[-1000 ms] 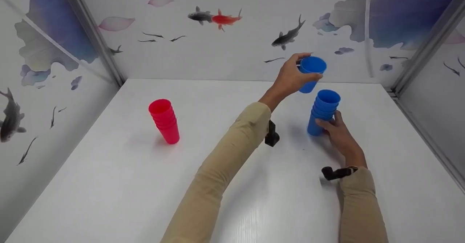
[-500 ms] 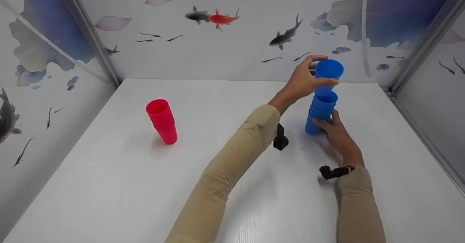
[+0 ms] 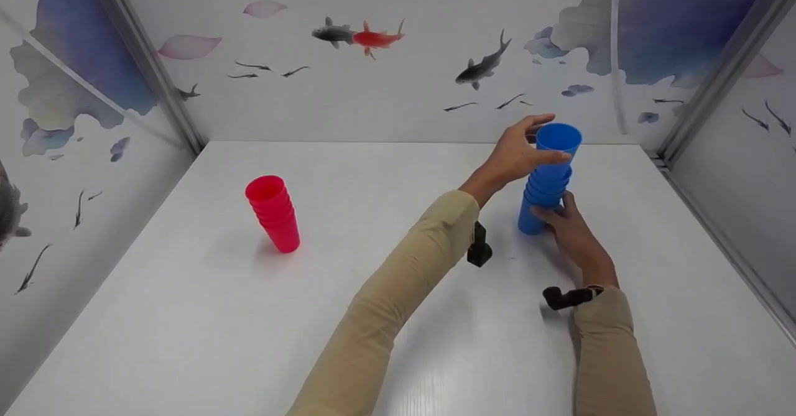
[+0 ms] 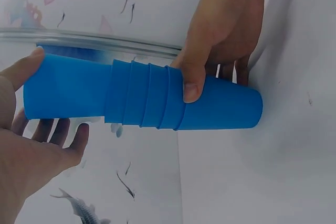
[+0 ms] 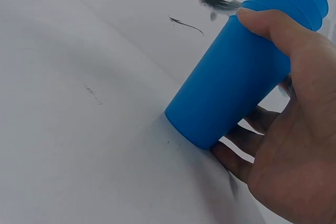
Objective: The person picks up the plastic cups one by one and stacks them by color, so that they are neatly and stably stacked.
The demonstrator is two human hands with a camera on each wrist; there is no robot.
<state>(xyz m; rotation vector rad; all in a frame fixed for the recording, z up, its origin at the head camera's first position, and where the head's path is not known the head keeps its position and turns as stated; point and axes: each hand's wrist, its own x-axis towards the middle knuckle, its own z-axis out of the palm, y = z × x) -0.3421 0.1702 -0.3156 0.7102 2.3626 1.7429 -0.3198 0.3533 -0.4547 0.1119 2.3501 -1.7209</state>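
My left hand holds a blue cup near its rim, thumb on one side and fingers on the other. The lower end of that cup sits inside the top of a stack of blue cups, as the left wrist view shows. Around the stack, just under its stepped rims, my right hand grips with the thumb in front and fingers behind. The stack stands upright on the white table, its base on the surface in the right wrist view.
A stack of red cups stands upright on the left part of the white table. Walls printed with fish and petals enclose the table at the back and both sides. A black wrist camera sits at the right cuff.
My left hand has carried the blue cup right and then down into the top of the blue stack. The right hand keeps its grip on the stack; the red cups stay put.
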